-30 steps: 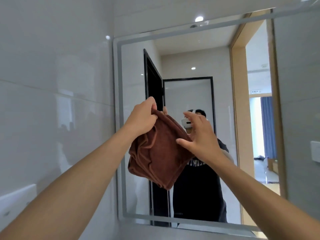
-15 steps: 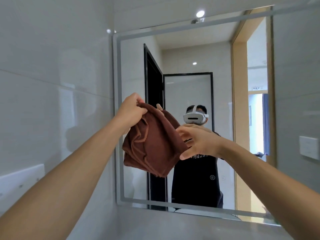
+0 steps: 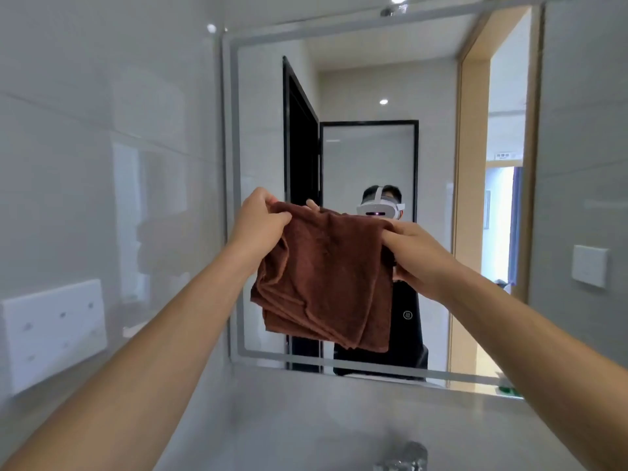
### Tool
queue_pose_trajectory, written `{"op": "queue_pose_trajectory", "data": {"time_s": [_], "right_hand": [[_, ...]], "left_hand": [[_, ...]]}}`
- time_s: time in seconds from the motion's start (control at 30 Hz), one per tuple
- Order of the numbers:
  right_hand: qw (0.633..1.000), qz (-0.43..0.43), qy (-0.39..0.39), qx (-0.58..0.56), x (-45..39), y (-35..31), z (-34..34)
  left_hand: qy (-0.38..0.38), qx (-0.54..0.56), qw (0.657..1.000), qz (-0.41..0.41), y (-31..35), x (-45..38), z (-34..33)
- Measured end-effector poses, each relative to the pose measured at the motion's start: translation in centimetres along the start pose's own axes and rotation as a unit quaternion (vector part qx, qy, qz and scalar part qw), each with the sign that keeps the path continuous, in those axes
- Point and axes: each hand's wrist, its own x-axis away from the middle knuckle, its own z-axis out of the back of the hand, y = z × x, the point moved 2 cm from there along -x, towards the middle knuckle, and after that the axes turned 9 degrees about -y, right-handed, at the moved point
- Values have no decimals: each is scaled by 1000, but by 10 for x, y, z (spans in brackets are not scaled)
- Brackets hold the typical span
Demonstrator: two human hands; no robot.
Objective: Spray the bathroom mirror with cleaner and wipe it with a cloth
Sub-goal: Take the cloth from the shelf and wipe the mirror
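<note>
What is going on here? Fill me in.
A person stands at a bathroom mirror holding a brown cloth up in front of it. The left hand and the right hand each grip a top corner, so the cloth hangs spread between them. No spray bottle is in view.

Your cloth (image 3: 326,277): uniform dark reddish-brown, plain, no print; folds show only as darker shadows. Mirror (image 3: 438,96): border is a frosted pale grey-white band. Reflected in it you see a black door frame (image 3: 299,137), a tan wood doorway trim (image 3: 470,185), a white headset (image 3: 380,209) and a black garment with a small white emblem. Wall tiles (image 3: 102,113): glossy light grey, plain, thin pale joints. Socket panel (image 3: 54,331) on your left: white with small grey marks. Switch plate (image 3: 589,265) on your right: white. Tap (image 3: 406,457): silver chrome. Counter (image 3: 306,419): pale grey.
</note>
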Motion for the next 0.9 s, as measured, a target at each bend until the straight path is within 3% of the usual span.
{"op": "queue_pose_trajectory", "data": {"time_s": [0.1,0.27,0.37,0.47,0.53,0.63,0.73,0.9], "right_hand": [[998,-39,39,-3,18,9,-5],[992,-96,81,29,59,38,-17],[980,-155,88,93,89,66,-18],[968,-208,88,113,122,92,-12],[959,-243,93,116,140,106,-6],[946,-281,114,118,162,124,-1],[935,-305,131,125,176,141,3],[920,-363,125,75,195,165,4]], "left_hand": [[-10,-62,998,-2,-19,23,-26],[-131,-143,981,-16,-50,77,-84],[-150,-177,972,-32,-56,116,-112],[-227,-74,971,32,-54,155,-137],[-324,37,940,103,-52,180,-151],[-393,45,914,89,-56,218,-168],[-405,-41,912,56,-65,252,-190],[-357,-46,932,41,-74,269,-211]]}}
